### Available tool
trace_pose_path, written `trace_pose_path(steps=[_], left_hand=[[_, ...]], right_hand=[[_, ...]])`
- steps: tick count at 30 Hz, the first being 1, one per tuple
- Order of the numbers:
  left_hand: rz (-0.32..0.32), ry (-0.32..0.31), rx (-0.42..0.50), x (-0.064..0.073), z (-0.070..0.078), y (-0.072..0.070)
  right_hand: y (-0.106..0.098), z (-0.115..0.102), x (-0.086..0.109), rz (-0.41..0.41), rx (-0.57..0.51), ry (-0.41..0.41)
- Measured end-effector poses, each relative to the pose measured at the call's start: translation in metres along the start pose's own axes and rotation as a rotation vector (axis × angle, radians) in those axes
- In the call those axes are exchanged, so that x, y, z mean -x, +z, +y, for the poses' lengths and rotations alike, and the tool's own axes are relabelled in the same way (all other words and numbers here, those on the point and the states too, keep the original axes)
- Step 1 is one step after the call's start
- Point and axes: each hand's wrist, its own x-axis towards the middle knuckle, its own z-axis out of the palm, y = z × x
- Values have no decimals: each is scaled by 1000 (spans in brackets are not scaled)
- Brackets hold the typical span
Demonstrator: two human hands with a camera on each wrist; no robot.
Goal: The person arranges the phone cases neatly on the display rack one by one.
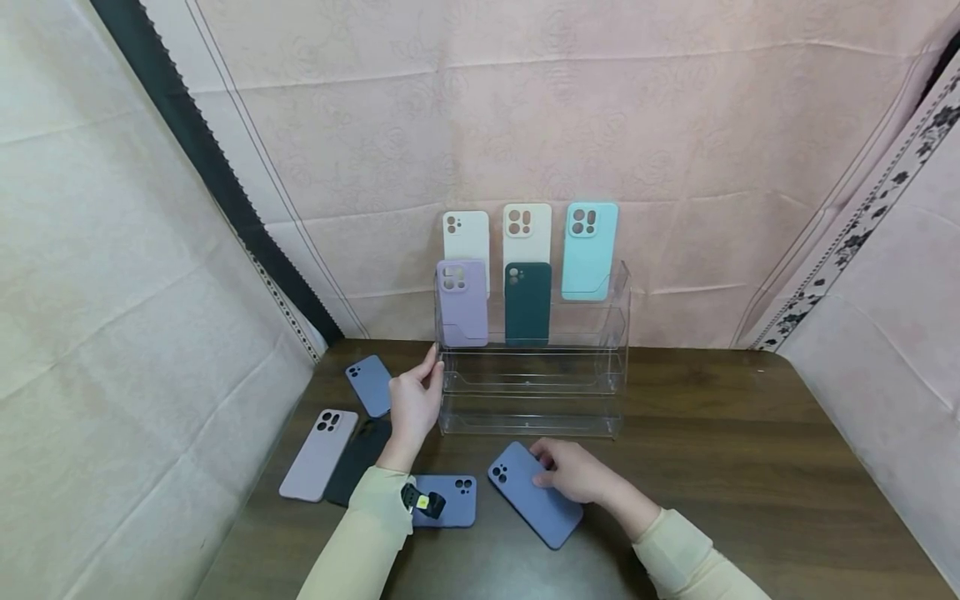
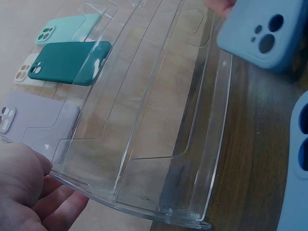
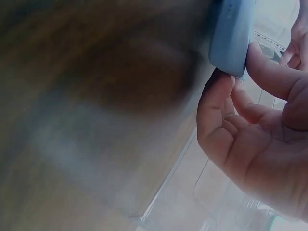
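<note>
My left hand (image 1: 414, 400) holds the left side panel of a clear stepped display rack (image 1: 525, 351), with fingers and thumb on either side of the edge in the left wrist view. My right hand (image 1: 573, 471) pinches a blue phone case (image 1: 538, 510) by its edge, thumb on one face. That case is tilted in front of the rack, its camera holes toward the upper left. On the rack's top tier stand a white case (image 1: 467, 237), a cream case (image 1: 527, 237) and a turquoise case (image 1: 590, 258). One step lower are a lavender case (image 1: 463, 312) and a dark green case (image 1: 527, 304).
Left of the rack, a blue case (image 1: 369, 386), a pale lilac case (image 1: 318, 458) and a dark case (image 1: 360, 458) lie on the wooden table (image 1: 712, 433). Another blue case (image 1: 457, 504) lies partly behind my left wrist. Pale cloth (image 1: 675, 125) hangs behind and at both sides.
</note>
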Motion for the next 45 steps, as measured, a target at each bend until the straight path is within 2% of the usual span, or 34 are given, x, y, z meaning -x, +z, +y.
trace_pose_path(steps=[5, 13, 19, 25, 34, 39, 45], left_hand=[[16, 18, -1, 0, 2, 1], [13, 26, -1, 1, 2, 0], [10, 33, -5, 1, 0, 0], [-2, 14, -6, 1, -1, 0], [-14, -18, -4, 1, 0, 1], [-18, -12, -1, 1, 1, 0], [-15, -6, -1, 0, 1, -1]], right_hand=[[-9, 2, 1, 19, -14, -45], [-20, 6, 2, 12, -95, 1], [-30, 7, 6, -22, -205, 13], [-44, 9, 8, -68, -300, -30], [-69, 12, 12, -55, -366, -86], [-81, 15, 14, -27, -362, -110], [-99, 10, 16, 75, -351, -132]])
